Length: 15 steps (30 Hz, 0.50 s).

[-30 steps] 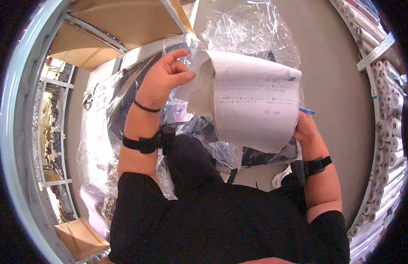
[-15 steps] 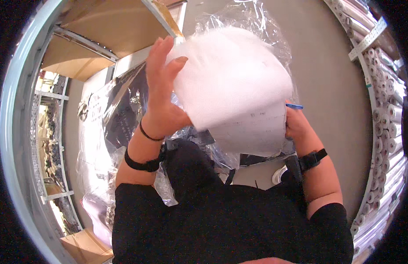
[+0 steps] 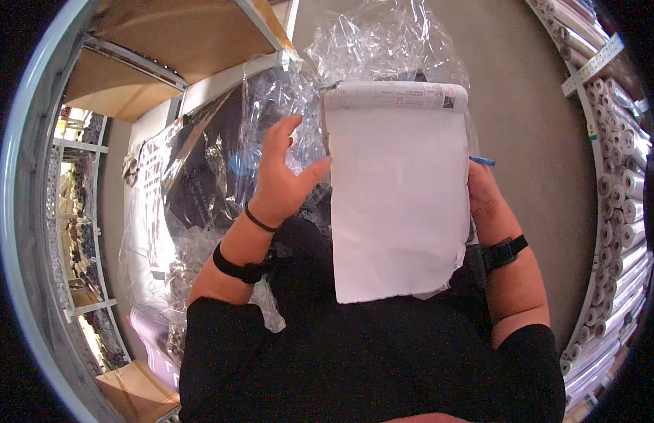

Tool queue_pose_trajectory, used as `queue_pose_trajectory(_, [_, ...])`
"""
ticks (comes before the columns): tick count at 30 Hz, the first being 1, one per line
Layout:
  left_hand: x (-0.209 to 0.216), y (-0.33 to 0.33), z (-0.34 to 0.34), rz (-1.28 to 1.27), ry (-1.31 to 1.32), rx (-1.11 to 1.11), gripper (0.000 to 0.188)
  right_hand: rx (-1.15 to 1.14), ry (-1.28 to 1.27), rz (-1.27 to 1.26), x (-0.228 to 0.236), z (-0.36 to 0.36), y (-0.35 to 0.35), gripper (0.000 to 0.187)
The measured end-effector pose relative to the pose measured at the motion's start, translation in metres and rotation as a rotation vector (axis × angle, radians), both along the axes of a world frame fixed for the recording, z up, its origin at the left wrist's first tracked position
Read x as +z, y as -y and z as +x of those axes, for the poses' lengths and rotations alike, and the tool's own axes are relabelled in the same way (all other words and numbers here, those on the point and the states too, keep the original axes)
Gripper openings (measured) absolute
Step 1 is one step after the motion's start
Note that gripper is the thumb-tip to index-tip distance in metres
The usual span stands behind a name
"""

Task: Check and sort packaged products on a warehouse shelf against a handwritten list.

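In front of my body a pad of white paper sheets [image 3: 397, 190] faces up, its top page turned over and curled at the far end. At its right edge my right hand [image 3: 484, 189] is closed, partly hidden behind the sheets, with a blue pen [image 3: 483, 161] sticking out of the fingers. Just left of the pad is my left hand [image 3: 284, 174], fingers spread and curved; the thumb tip reaches the paper's edge, and I cannot tell whether it touches.
Crumpled clear plastic wrap [image 3: 383, 46] lies beyond the pad. More plastic covers dark packages [image 3: 203, 169] at left. Shelves of rolls [image 3: 626, 183] line the right; cardboard [image 3: 193, 35] stands far left. A blue-grey metal post [image 3: 20, 176] runs along the left rim.
The lifted sheet has come down, and a blank page now lies flat toward me. My left hand has let go and moved slightly right and nearer. The right hand stays on the pad.
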State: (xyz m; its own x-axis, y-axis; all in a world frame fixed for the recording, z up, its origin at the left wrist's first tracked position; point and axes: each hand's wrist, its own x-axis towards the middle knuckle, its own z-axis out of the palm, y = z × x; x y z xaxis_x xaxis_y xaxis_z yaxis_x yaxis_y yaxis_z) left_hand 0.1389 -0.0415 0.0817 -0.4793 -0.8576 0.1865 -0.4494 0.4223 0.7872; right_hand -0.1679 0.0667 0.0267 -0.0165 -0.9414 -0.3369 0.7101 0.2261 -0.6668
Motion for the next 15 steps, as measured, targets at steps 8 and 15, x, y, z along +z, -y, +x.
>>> queue_pose_trajectory(8, [0.007, -0.025, -0.014, -0.802, 0.418, -0.625, 0.044, 0.013, 0.052, 0.097, -0.020, -0.015, 0.003, 0.029])
queue_pose_trajectory(15, [0.031, -0.010, -0.026, -0.168, -0.027, -0.505, 0.016, -0.002, 0.007, 0.132, -0.022, -0.011, 0.002, 0.029])
